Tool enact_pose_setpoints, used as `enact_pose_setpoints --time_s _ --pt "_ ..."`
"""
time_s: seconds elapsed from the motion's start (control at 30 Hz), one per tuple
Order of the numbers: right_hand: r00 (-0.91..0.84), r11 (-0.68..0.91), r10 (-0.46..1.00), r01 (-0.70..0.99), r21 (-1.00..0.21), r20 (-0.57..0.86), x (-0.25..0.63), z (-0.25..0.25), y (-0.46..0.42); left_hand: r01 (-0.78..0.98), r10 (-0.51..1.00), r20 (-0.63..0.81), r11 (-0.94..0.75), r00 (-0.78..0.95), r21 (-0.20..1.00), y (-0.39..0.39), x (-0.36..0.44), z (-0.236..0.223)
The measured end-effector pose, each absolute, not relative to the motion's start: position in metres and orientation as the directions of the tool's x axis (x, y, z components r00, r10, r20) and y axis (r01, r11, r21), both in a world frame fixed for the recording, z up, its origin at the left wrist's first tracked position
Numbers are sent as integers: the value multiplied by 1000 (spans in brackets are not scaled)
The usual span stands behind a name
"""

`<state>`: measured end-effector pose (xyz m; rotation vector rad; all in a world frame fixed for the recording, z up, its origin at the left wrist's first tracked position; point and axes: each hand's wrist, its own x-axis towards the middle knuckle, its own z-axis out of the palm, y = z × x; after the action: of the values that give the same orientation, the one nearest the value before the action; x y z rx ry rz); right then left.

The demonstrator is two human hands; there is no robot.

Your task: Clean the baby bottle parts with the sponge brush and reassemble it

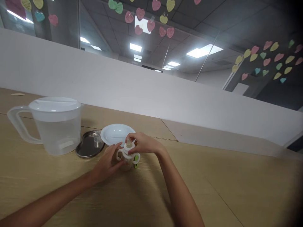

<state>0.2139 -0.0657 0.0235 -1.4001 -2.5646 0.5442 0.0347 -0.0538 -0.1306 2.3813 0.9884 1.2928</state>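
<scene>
A baby bottle [127,159] with two white side handles and a clear nipple on a white collar stands upright on the table. My left hand [111,160] is wrapped round the bottle's left side, its thumb low on the body. From the right, my right hand [143,143] grips the collar at the top, close to the nipple. Something bright green [136,161] shows just behind the right handle; its kind is partly hidden. Right behind the bottle lies a white plate [106,134], its front right part covered by my hands.
At the left stands a large clear lidded pitcher [59,132] with a big handle. Between it and the plate is a dark metal tray [86,148] holding a small clear cap [98,138]. A white low wall [142,94] with glass above runs behind the table [213,189].
</scene>
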Motion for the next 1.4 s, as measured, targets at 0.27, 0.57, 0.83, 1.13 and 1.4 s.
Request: enact_pose_setpoints --time_s 0.27,0.57,0.83,1.13,1.4 --pt "-526 505 850 805 -311 17 213 23 -70 461 642 675 -753 364 469 -53 34 -133" --pt "-601 586 795 725 -361 85 214 27 -71 519 619 640 -768 456 374 -53 36 -128" --pt "-321 337 939 931 -142 123 187 15 -70 531 614 667 -764 423 367 -55 36 -131" --pt "-383 392 920 910 -135 84 201 25 -81 514 605 673 -774 426 370 -58 34 -125" --pt "-265 260 949 964 53 170 183 24 -82 520 616 677 -763 403 385 -56 35 -129"
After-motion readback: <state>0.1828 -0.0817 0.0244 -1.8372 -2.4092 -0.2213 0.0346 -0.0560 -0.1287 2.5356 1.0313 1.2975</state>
